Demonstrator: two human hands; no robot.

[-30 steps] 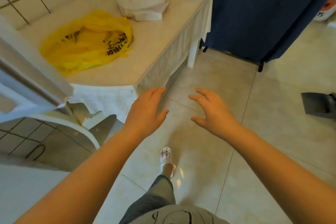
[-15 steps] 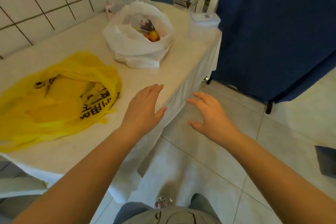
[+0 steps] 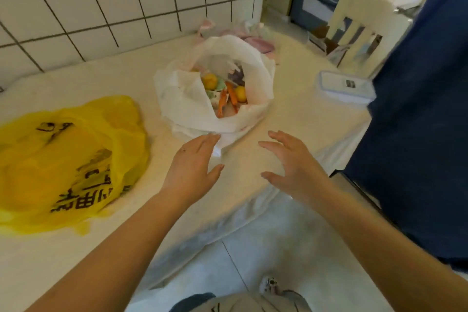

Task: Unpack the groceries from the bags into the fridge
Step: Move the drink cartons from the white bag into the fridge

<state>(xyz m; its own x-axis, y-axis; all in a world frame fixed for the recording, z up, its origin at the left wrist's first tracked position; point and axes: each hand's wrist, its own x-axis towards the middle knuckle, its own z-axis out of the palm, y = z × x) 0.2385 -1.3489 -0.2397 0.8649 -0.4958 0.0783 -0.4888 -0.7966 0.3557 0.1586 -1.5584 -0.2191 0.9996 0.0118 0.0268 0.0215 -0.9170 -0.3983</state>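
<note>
A white plastic bag point(image 3: 192, 109) stands open on the table point(image 3: 298, 114), holding yellow fruits point(image 3: 240, 94), carrots point(image 3: 231, 95) and packets. A flattened yellow bag point(image 3: 63, 159) with black print lies to its left. My left hand point(image 3: 192, 167) hovers just in front of the white bag, fingers spread, its fingertips at the bag's near edge. My right hand point(image 3: 293, 162) is beside it to the right, fingers apart, holding nothing. The fridge is out of view.
A lidded plastic container point(image 3: 344, 86) sits at the table's right edge. Pink and white wrappers point(image 3: 248, 38) lie behind the white bag by the tiled wall point(image 3: 101, 2). A dark blue curtain point(image 3: 425, 121) hangs on the right, a white chair point(image 3: 364, 28) beyond.
The view has swung up from the floor and fridge door to the table. Both hands have moved forward to the white bag, still empty and spread.
</note>
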